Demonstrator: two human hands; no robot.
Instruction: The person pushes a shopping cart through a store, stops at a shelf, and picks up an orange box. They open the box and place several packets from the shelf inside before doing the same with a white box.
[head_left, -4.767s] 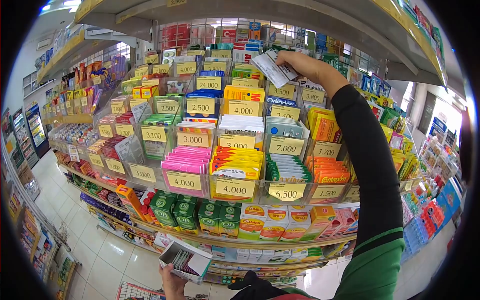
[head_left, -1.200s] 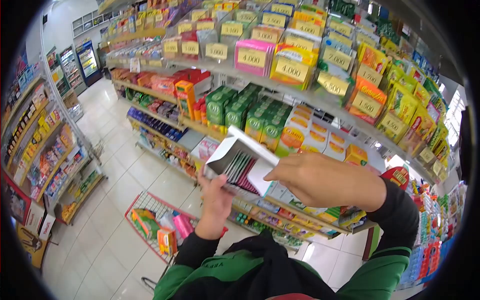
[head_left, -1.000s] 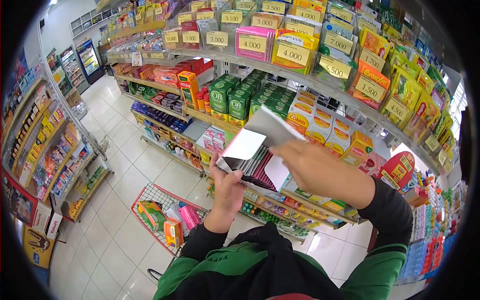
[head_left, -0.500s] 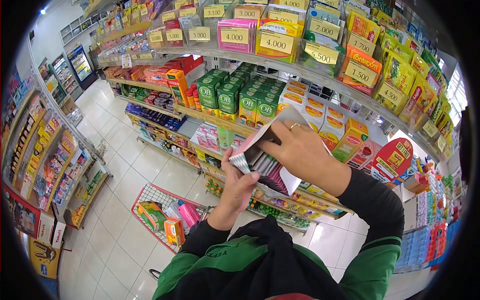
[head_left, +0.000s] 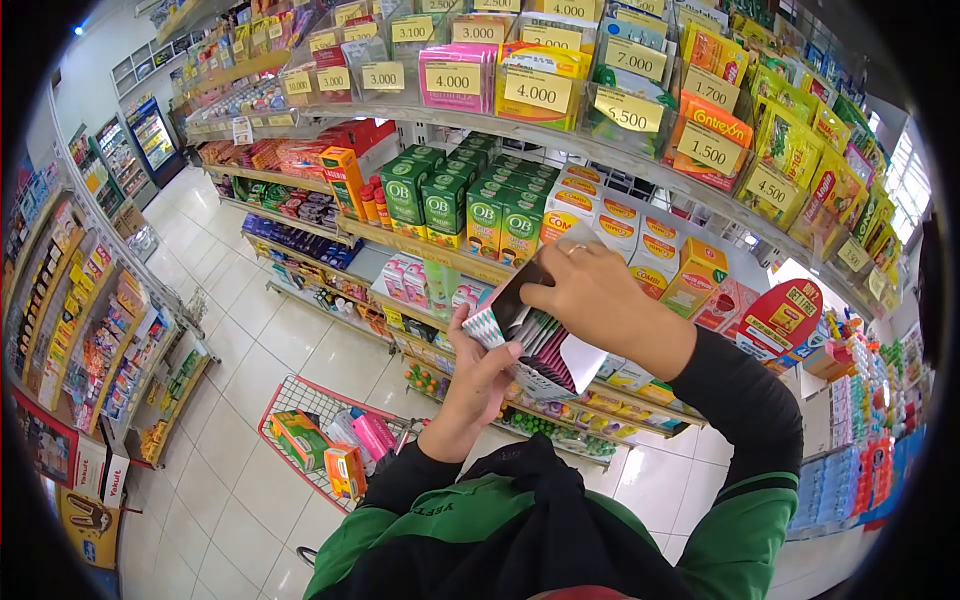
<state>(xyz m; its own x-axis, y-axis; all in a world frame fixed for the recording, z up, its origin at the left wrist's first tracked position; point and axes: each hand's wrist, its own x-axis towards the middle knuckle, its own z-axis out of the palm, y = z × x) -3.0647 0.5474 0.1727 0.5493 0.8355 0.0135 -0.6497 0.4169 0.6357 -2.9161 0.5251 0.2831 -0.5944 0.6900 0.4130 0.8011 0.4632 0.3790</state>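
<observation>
My left hand grips the lower left side of an open box of sachets, thumb on its striped edge. A row of thin dark and pink sachets stands packed inside. From above, my right hand is closed at the raised flap, fingers curled over it and thumb toward the inside. A ring shows on one finger. The right fingertips are partly hidden, so any sachet between them cannot be made out. The box is tilted in front of the shelf.
Green OB boxes and white-and-orange Combi boxes line the shelf ahead. Priced packets hang above. A red-rimmed shopping basket with several packages is at lower left. A second shelf rack stands at left.
The box flap and my right fingers have shifted slightly, and the sachets show a little more. My left hand keeps its hold. The whole view has moved slightly.
</observation>
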